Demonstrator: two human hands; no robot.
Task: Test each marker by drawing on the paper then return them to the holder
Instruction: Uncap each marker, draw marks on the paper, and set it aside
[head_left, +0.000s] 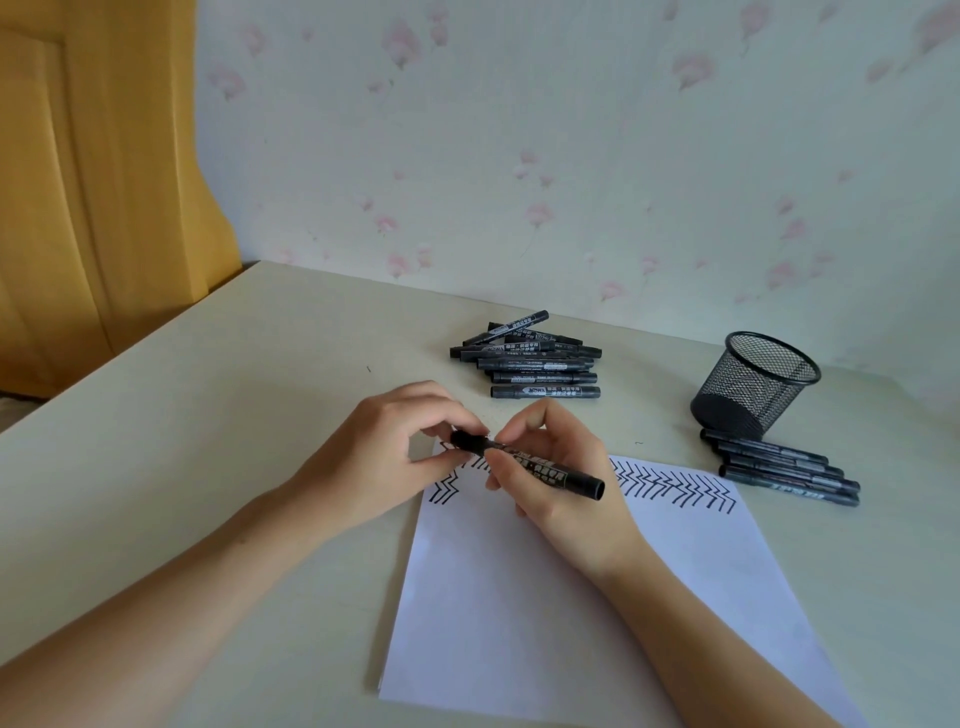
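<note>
A black marker (550, 470) lies level between both hands, just above the top edge of the white paper (545, 597). My left hand (384, 457) pinches its cap end with fingertips and thumb. My right hand (561, 478) grips the barrel. Rows of black zigzag strokes (675, 486) run along the top of the paper. A black mesh holder (753, 384) stands at the right, tilted in this view, with no marker visible inside. Several markers (784, 467) lie in front of the holder. A pile of several more markers (530, 358) lies behind my hands.
The pale table (208, 441) meets a flowered wall (571, 156) at the back. An orange wooden door (78, 182) stands beyond the table's left edge.
</note>
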